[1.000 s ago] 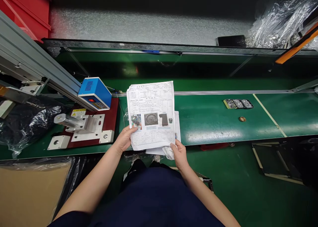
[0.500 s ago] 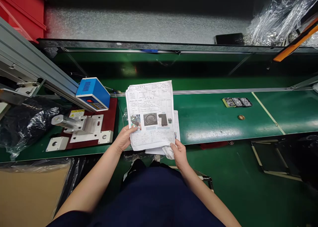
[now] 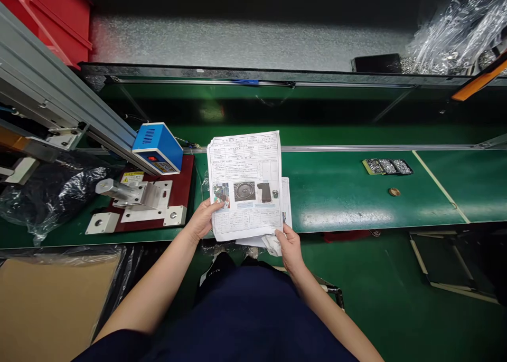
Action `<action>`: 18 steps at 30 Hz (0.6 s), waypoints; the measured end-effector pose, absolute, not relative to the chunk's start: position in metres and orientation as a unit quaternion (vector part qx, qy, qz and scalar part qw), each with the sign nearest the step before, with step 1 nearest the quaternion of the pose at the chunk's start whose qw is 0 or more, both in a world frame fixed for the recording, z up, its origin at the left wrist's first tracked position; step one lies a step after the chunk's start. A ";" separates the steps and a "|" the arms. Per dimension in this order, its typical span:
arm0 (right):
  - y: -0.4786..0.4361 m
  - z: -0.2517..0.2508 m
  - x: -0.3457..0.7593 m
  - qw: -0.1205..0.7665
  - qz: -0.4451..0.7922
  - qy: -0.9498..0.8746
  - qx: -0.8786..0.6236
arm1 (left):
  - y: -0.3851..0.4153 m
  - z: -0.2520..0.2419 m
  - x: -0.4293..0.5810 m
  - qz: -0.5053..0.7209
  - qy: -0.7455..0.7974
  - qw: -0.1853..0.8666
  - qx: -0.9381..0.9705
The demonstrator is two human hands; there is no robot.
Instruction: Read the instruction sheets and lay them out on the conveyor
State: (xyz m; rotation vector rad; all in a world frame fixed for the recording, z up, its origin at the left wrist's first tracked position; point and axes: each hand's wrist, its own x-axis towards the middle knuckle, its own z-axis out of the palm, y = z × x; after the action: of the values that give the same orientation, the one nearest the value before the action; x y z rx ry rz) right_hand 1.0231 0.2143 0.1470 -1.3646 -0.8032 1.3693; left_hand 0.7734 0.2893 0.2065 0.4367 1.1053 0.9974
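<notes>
A printed sheet of paper [image 3: 245, 164] with tables, text and small photos is held up in front of me over the bench edge. My left hand [image 3: 203, 218] pinches its lower left edge, thumb on top. At the lower right corner my right hand [image 3: 290, 246] grips the sheet between thumb and fingers. A crumpled white piece [image 3: 272, 244], paper or cloth, hangs by my right fingertips. Behind the printed sheet, a second sheet [image 3: 287, 201] shows along the right side and below; most of it is hidden.
On the green bench [image 3: 336, 193] at left stand a metal fixture [image 3: 144, 196] on a dark red base and a blue control box [image 3: 158, 148]. To the right lie a compartmented tray of small parts [image 3: 388, 166] and a small round piece [image 3: 394, 191]. A shelf [image 3: 237, 45] runs above.
The view has shifted slightly, so the bench and fixture appear a little further right. Both hands keep their hold on the paper.
</notes>
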 end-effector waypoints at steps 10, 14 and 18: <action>0.216 0.147 1.021 0.505 0.584 -0.315 -0.552 | 0.289 0.205 0.771 0.444 0.501 0.712 0.211; 0.216 0.147 1.021 0.510 0.583 -0.309 -0.553 | 0.289 0.206 0.772 0.443 0.504 0.711 0.209; 0.216 0.148 1.021 0.511 0.590 -0.298 -0.549 | 0.290 0.208 0.773 0.442 0.505 0.711 0.207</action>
State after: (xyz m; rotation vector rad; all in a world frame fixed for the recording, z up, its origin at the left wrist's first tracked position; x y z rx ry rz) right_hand 1.0210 0.2162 0.1479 -1.3217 -0.7163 1.4200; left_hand 0.7733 0.2899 0.2083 0.4598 1.1209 0.9807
